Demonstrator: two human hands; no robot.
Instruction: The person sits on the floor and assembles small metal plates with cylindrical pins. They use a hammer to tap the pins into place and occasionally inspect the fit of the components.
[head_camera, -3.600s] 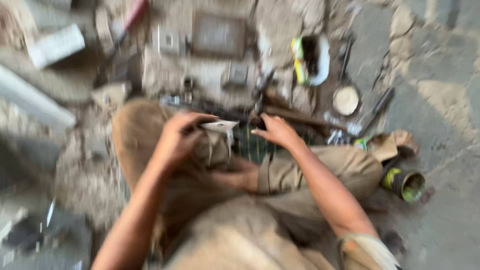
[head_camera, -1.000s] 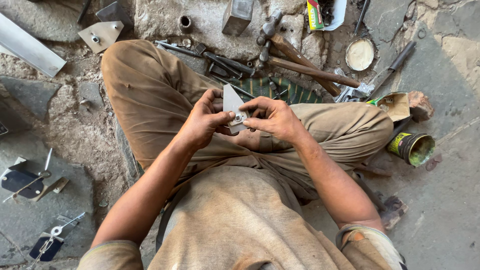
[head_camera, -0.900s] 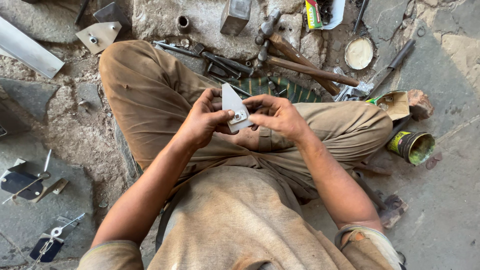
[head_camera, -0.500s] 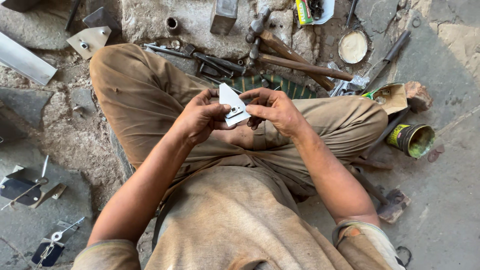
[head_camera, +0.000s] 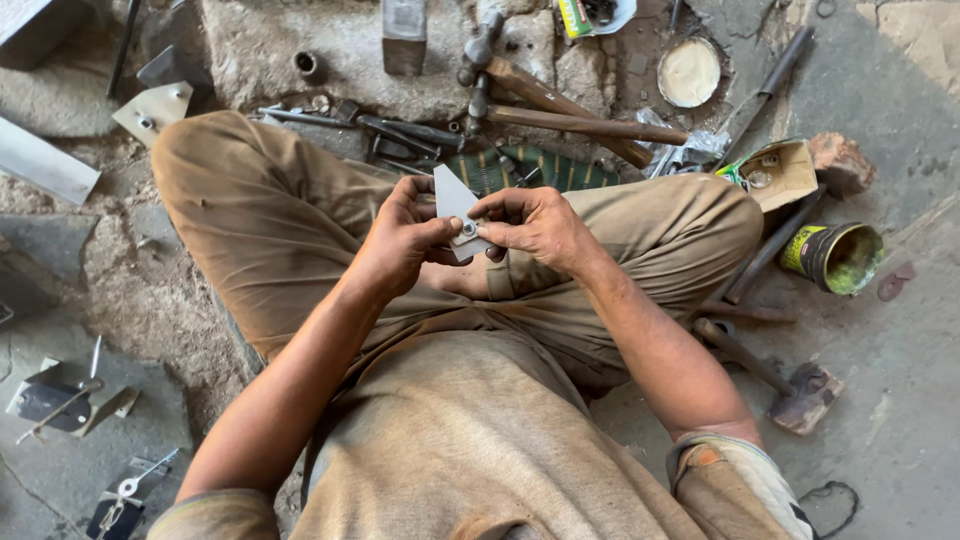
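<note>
A person sitting cross-legged on the floor (head_camera: 900, 400) holds a small triangular metal plate (head_camera: 452, 200) above the lap, its point upward; the left hand (head_camera: 400, 240) grips the plate's left edge, thumb pressed across its face; the right hand (head_camera: 535, 225) pinches the lower right corner, fingertips at a small fitting (head_camera: 467, 229) on the plate; the plate sits between the two hands, touching both; hammers (head_camera: 560, 105) lie beyond the knees, a green tin (head_camera: 835, 257) at the right.

To your right lie an open brown carton (head_camera: 778, 172) and a tipped green-labelled can (head_camera: 833, 257); a yellow-green packet (head_camera: 578, 16) sits ahead.
</note>
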